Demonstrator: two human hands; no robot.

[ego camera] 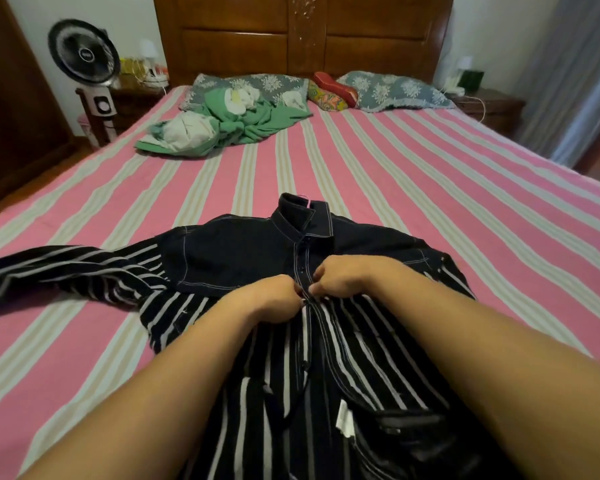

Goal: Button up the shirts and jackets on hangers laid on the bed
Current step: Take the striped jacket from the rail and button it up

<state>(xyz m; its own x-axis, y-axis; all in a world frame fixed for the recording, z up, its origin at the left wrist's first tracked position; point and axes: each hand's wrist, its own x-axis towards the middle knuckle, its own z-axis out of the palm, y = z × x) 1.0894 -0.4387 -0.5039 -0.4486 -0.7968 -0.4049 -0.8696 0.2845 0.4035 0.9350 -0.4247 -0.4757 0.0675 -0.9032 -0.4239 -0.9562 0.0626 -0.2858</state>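
Between left hand (274, 294) and right hand (340, 277), shirt (229, 258) placket pinched.

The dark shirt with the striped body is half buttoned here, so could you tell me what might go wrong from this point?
Both hands, left hand and right hand, pinch the placket close together, so a button could slip into the wrong hole. The lower front lies open and rumpled, which might skew alignment.

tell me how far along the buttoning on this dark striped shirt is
Done: the top of the placket below the collar looks closed. In hand: the left hand and right hand pinch the shirt at the front edges, mid-chest. Left: below the hands the striped front still lies open.
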